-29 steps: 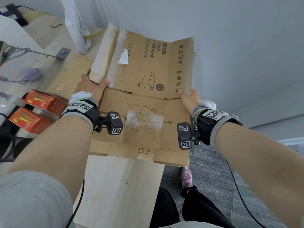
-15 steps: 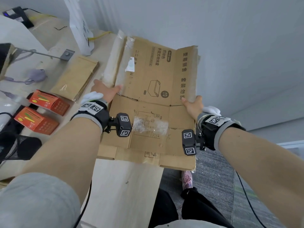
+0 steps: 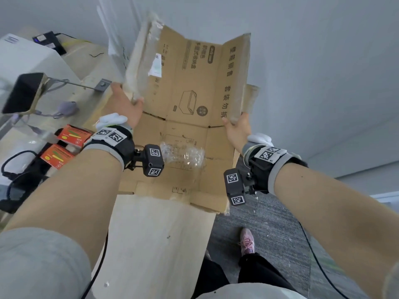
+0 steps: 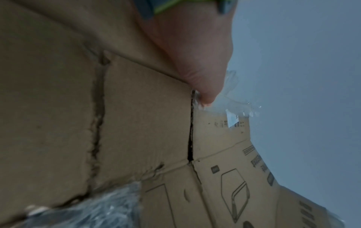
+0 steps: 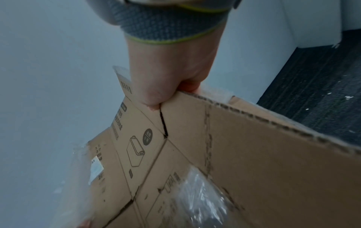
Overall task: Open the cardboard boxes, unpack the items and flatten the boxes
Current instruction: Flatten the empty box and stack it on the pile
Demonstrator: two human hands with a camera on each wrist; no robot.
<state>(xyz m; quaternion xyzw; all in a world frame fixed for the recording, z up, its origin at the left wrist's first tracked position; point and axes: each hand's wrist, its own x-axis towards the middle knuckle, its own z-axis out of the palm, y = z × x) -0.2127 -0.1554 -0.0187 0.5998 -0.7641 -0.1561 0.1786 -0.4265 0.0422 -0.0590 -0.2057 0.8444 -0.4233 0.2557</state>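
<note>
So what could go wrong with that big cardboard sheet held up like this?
The flattened box is gripped only at its side edges by the left hand and right hand, so it may buckle along its torn creases or slip. Loose clear tape could snag. Its lower edge hangs near the orange cartons, which a swing might knock.

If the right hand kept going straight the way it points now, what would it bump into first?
The right hand grips the flattened cardboard box by its right edge and points up and away. Beyond it, likely the pale wall; nothing else shows between, though depth is unclear.
</note>
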